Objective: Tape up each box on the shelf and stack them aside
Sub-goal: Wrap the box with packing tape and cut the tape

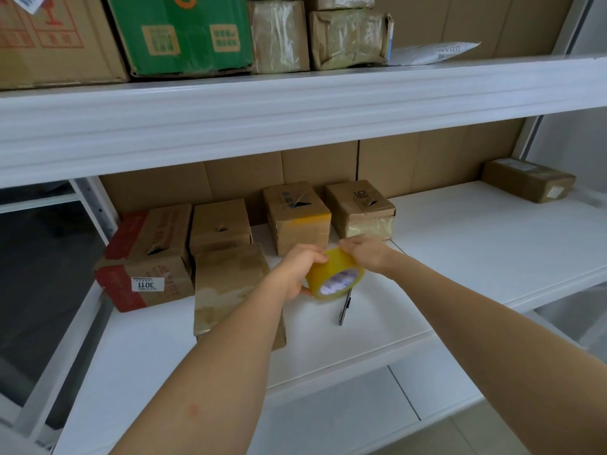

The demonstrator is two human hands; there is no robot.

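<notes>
Both hands work one roll of yellow packing tape (335,274) held above the middle shelf (476,244): the left hand (300,269) grips the roll's side, fingers curled round the rim, and the right hand (363,249) pinches at the top of the roll, seemingly at the tape end, though the end itself is too small to tell. One pen-like tool (345,305), maybe a cutter, lies on the shelf just under the roll. Six cardboard boxes sit on this shelf: a red-printed box (144,257) at far left with a label reading 30TT, a small box (220,224) just right of it, a taped box (230,284) in front, closest to the left forearm, two small boxes (297,218) (359,208) side by side behind the hands, each with a torn hole on top, and one flat box (528,180) well apart at the far right near the shelf's end. Open white shelf surface runs between the right pair and the flat box, and along the front edge. The upper shelf (295,106) carries a red-printed carton (49,41), a green carton (184,34), plastic-wrapped parcels (348,37) and one white mailer (433,52).
</notes>
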